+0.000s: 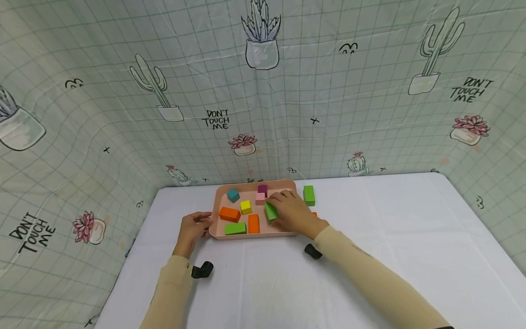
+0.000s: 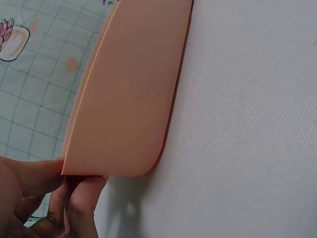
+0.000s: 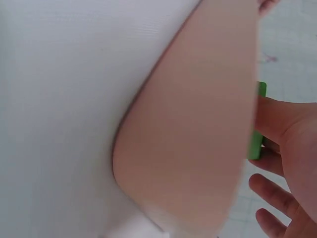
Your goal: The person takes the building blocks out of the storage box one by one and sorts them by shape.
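Observation:
A pink tray (image 1: 271,235) with raised walls stands on the white table, several coloured blocks lying in it. At its left end my left hand (image 1: 195,228) pinches the rim, thumb on one side and fingers on the other, as the left wrist view shows at the tray corner (image 2: 124,114). Over the right part of the tray, my right hand (image 1: 293,211) holds a tilted green block (image 1: 271,211) between thumb and fingers. The right wrist view shows the tray wall (image 3: 183,129) partly covering that block, with the other fingers of the hand loosely bent.
Inside the tray are orange blocks (image 1: 229,214), a flat green block (image 1: 235,229), a yellow cube (image 1: 245,207), a teal cube (image 1: 233,195), a pink block (image 1: 260,198) and a purple one (image 1: 262,188). Another green block (image 1: 309,195) and a mostly hidden orange piece (image 1: 314,214) lie right of the tray.

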Demonstrator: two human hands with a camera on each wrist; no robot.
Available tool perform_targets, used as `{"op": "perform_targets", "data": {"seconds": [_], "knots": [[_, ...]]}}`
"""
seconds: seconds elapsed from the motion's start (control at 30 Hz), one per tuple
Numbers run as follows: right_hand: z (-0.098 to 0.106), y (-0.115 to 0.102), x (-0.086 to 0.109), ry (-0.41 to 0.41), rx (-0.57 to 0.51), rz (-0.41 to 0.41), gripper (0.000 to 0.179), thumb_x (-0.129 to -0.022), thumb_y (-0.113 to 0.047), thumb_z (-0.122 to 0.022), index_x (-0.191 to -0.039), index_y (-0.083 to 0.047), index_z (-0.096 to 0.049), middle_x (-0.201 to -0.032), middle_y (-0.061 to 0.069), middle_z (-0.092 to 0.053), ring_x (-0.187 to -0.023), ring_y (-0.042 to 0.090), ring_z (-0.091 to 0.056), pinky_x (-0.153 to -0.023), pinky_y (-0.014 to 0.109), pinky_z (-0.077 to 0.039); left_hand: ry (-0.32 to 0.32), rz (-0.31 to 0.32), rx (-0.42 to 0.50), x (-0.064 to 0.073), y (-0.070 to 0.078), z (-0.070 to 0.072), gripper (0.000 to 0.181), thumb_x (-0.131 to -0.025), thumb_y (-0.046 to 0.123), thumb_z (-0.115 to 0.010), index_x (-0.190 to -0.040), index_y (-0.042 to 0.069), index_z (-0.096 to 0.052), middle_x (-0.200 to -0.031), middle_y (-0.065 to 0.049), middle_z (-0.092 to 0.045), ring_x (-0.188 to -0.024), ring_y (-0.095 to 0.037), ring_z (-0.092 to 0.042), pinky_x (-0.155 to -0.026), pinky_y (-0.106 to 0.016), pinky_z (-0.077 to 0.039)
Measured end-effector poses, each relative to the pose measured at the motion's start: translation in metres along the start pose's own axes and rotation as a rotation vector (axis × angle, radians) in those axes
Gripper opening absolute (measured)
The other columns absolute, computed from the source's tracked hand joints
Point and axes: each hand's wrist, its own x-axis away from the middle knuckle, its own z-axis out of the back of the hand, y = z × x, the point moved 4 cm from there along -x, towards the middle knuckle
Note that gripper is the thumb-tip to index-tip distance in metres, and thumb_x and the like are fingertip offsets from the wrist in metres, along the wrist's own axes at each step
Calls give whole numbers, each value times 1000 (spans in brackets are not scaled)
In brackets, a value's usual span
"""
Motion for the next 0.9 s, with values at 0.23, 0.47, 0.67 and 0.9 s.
{"op": "perform_targets", "data": {"seconds": [0.23,0.47,0.67,0.9], "knots": [[24,12,24,92,-53,-56,55,-92,-21,-83,-142,-7,-64,-141,8,-64,-132,33,-55,-117,56,-40,-2,-3,-11,-1,1,-1,32,-103,3,-65,-133,-6,-67,-112,-20,-67,-80,-18,-60,-63,-19,-54],[41,36,52,208,-78,-64,66,-87,-19,-90,-144,-2,-62,-142,13,-63,-124,35,-57,-112,54,-43,-7,-8,-16,1,1,1,33,-103,3,-65,-134,-6,-66,-115,-21,-67,-82,-19,-60,-63,-19,-54],[48,58,73,257,-104,-111,67,-84,-17,-91,-142,-1,-62,-141,15,-63,-122,37,-58,-106,56,-44,-22,-31,-1,4,2,3,33,-103,2,-65,-133,-10,-64,-117,-24,-65,-80,-18,-61,-62,-19,-54],[52,86,93,266,-77,-171,66,-85,-15,-90,-143,0,-61,-142,18,-62,-125,41,-57,-106,60,-44,-28,-48,2,6,3,1,32,-102,1,-65,-132,-11,-65,-112,-22,-66,-76,-15,-60,-61,-19,-54]]}}
